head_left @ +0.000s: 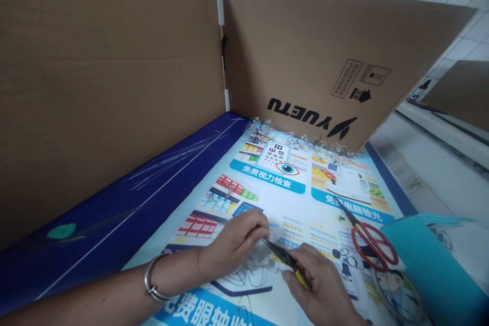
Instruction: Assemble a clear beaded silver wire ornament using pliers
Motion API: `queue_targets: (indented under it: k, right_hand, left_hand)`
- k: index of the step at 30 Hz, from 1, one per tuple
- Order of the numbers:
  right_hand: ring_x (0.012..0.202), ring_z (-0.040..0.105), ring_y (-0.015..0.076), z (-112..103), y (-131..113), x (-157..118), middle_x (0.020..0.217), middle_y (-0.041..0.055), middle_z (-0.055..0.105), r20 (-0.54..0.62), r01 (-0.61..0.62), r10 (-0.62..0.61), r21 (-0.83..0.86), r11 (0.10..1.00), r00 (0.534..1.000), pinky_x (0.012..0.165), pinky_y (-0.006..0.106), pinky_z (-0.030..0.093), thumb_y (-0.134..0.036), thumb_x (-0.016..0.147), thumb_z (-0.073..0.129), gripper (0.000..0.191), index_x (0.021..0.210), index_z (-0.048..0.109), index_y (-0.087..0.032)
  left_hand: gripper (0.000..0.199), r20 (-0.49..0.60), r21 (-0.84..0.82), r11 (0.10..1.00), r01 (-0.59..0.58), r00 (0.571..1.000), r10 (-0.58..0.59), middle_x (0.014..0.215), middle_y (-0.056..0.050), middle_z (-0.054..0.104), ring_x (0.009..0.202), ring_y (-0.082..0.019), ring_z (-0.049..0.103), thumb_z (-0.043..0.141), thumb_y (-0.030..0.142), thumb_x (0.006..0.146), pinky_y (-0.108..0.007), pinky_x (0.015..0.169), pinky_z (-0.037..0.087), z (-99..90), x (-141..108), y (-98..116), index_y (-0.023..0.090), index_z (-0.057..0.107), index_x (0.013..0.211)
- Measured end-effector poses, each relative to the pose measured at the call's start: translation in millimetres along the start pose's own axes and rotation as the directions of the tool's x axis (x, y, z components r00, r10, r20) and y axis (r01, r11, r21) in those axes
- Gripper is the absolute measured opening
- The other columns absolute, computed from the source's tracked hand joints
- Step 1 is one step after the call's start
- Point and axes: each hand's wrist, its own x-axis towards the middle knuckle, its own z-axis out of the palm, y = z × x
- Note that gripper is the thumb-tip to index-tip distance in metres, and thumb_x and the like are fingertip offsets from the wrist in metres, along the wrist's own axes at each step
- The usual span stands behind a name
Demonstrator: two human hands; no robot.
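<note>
My right hand (319, 285) is wrapped round the yellow-and-black handles of long-nose pliers (284, 254). The pliers' tip reaches up to the fingers of my left hand (239, 244), which are pinched together. What the left fingers hold is too small to make out. Below them, loops of thin wire (240, 276) and a transparent bundle (260, 254) lie over the printed sheet (294, 214). To the right of my right hand, scissors with red handles (372, 244) rest on the sheet, blades pointing away from me.
Tall cardboard panels (305, 51) stand at the left and back. Small wire-and-transparent pieces (298, 140) line the back panel's foot. A turquoise folder (439, 265) and a wire coil (397, 300) sit at right. Loose strands (171, 160) and a green oval (61, 231) lie at left.
</note>
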Motion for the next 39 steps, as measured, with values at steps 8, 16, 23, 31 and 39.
queue_targets:
  k: [8,16,23,31,39]
  right_hand:
    - [0.074,0.052,0.0175,3.2,0.7,0.4,0.081,0.0028,0.054,-0.014,0.019,-0.019,-0.001,1.0,1.0,0.062,0.027,0.039,-0.021,0.078,0.049,0.013,0.088,0.056,-0.021]
    - [0.074,0.052,0.0169,2.9,-0.4,-0.4,0.079,0.0024,0.054,0.006,-0.012,0.012,0.012,1.0,1.0,0.062,0.026,0.039,-0.021,0.076,0.051,0.01,0.085,0.056,-0.021]
    - [0.071,0.05,0.0165,1.9,0.4,0.9,0.077,0.002,0.053,0.01,-0.02,0.02,-0.006,1.0,1.0,0.06,0.026,0.037,-0.022,0.077,0.05,0.006,0.082,0.054,-0.02]
    - [0.07,0.05,0.0161,3.8,1.1,0.7,0.076,0.0017,0.053,0.011,-0.019,0.019,-0.006,1.0,1.0,0.06,0.026,0.036,-0.023,0.078,0.049,0.005,0.081,0.053,-0.021]
    - [0.072,0.051,0.0167,4.6,0.4,0.4,0.078,0.002,0.053,-0.001,-0.021,0.021,-0.01,1.0,1.0,0.06,0.025,0.036,-0.023,0.078,0.049,0.004,0.079,0.052,-0.021]
  left_hand:
    - [0.018,-0.005,0.01,1.0,-0.021,1.0,0.021,0.074,-0.002,0.051,0.069,-0.013,0.046,0.038,0.022,0.09,-0.024,0.065,0.038,1.7,-1.2,-1.6,0.016,0.049,0.077]
    - [0.019,-0.011,-0.009,1.0,0.007,1.0,-0.007,0.074,-0.002,0.052,0.069,-0.013,0.047,0.037,0.022,0.091,-0.024,0.065,0.038,0.4,-0.8,0.7,0.016,0.05,0.078]
    - [0.018,-0.002,0.003,1.0,0.003,1.0,-0.003,0.073,-0.002,0.051,0.069,-0.013,0.047,0.038,0.022,0.09,-0.025,0.065,0.037,0.9,-0.5,0.5,0.016,0.05,0.077]
    - [0.017,-0.009,0.025,1.0,-0.004,1.0,0.004,0.073,-0.002,0.051,0.068,-0.013,0.046,0.038,0.021,0.09,-0.024,0.064,0.037,1.6,-0.5,-1.9,0.016,0.049,0.077]
    - [0.017,-0.012,0.043,0.999,-0.023,1.0,0.023,0.073,-0.002,0.05,0.069,-0.013,0.046,0.038,0.022,0.09,-0.024,0.064,0.036,3.0,-1.4,-3.4,0.017,0.048,0.077]
